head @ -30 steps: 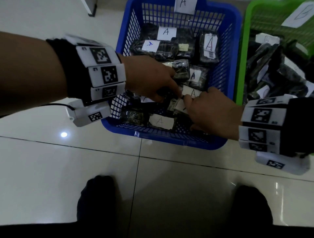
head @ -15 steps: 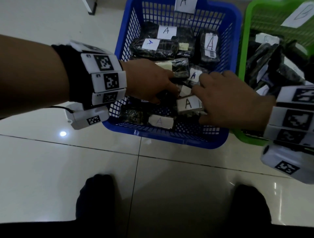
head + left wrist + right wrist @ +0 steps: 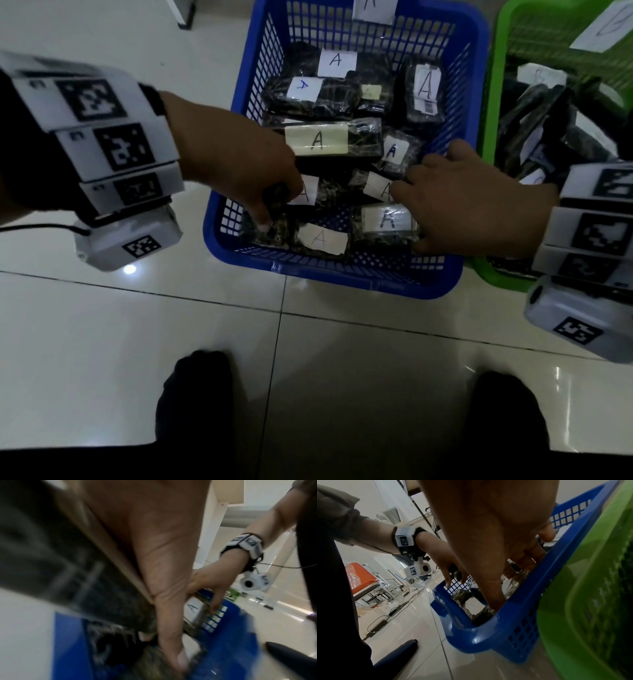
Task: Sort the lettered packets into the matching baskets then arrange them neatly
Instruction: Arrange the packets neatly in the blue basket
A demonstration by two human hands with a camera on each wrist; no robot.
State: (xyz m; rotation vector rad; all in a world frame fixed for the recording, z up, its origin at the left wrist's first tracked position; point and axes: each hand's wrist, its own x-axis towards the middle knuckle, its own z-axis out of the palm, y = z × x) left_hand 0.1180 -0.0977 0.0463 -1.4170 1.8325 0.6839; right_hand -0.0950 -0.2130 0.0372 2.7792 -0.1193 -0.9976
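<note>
While both hands reach into the blue basket (image 3: 469, 85) in the head view, much of what they touch is covered. The left hand (image 3: 236, 161) curls its fingers round a dark packet (image 3: 274, 198) at the basket's 8 o'clock corner, hiding most of it and part of the label beside it. The right hand (image 3: 469, 205), at 4 o'clock, clamps a packet marked A (image 3: 387, 221) between thumb and fingers. More A packets (image 3: 329, 140) fill the basket toward 12 o'clock. The green basket (image 3: 493, 113) at 3 o'clock is cut off by the frame edge, and the right wristband (image 3: 596, 222) stands in front of it. Two dark feet (image 3: 195, 404) rest on the tiled floor (image 3: 102, 342) at 6 o'clock.

The left wrist view is heavily blurred; the thumb presses on a packet whose label cannot be read.

In the right wrist view the palm blocks the centre, its fingertips sunk among packets inside the blue basket, with the green basket's wall touching at 3 o'clock. Cables (image 3: 388, 615) and an orange chair (image 3: 359, 577) sit at 9 o'clock.
</note>
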